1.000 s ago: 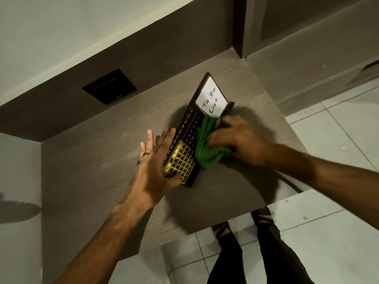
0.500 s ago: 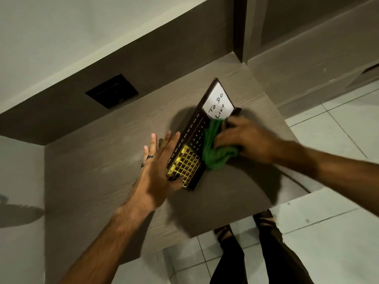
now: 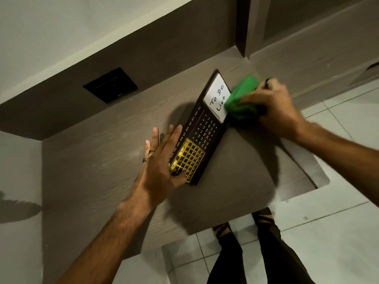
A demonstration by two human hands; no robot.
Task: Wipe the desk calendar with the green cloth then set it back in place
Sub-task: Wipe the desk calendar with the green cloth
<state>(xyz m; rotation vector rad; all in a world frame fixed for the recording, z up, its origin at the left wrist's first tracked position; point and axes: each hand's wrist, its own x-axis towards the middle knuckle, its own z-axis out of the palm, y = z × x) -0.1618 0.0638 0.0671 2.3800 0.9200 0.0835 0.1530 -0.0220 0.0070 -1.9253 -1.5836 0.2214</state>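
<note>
The desk calendar [image 3: 202,130] is a dark brown board with a gold day grid at its near end, printed dates in the middle and a white "To Do List" card at its far end. It leans tilted on the brown desk [image 3: 98,171]. My left hand [image 3: 162,167] grips its near end, thumb across the gold grid, fingers behind the board. My right hand [image 3: 272,105] holds the bunched green cloth [image 3: 241,99] against the right edge of the white card. The cloth hides part of that edge.
A black square wall plate [image 3: 110,85] sits on the dark back panel above the desk. A vertical panel [image 3: 243,25] closes the desk's far right corner. The desk's front edge drops to a tiled floor [image 3: 328,232], where my legs and feet stand.
My right hand has slid the green cloth from the calendar's middle up to the far end beside the white card. My left hand has kept its hold on the near end.
</note>
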